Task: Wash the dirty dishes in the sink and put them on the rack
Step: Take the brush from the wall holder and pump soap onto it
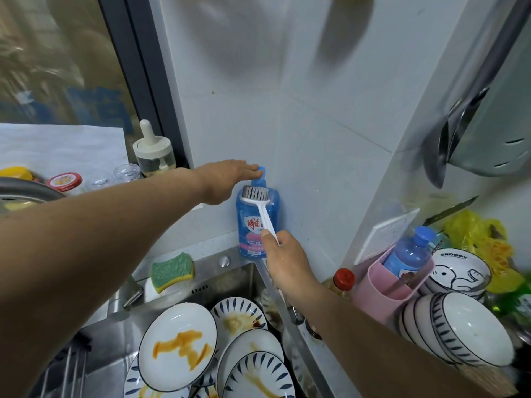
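A blue dish soap pump bottle (253,225) stands at the back corner of the sink against the tiled wall. My left hand (227,179) reaches over it, straight fingers resting on the blue pump head (261,171). My right hand (284,257) grips the white handle of a dish brush (260,202), holding its grey bristles just under the pump spout. Several dirty white plates (178,346) with blue leaf rims and orange sauce stains lie stacked in the steel sink (224,280).
A green-yellow sponge (172,271) lies on the sink ledge. Stacked bowls (457,328) and a pink holder (382,294) with a second blue bottle (409,254) sit on the right. Jars stand at the window on the left. A rack's bars (69,369) show at lower left.
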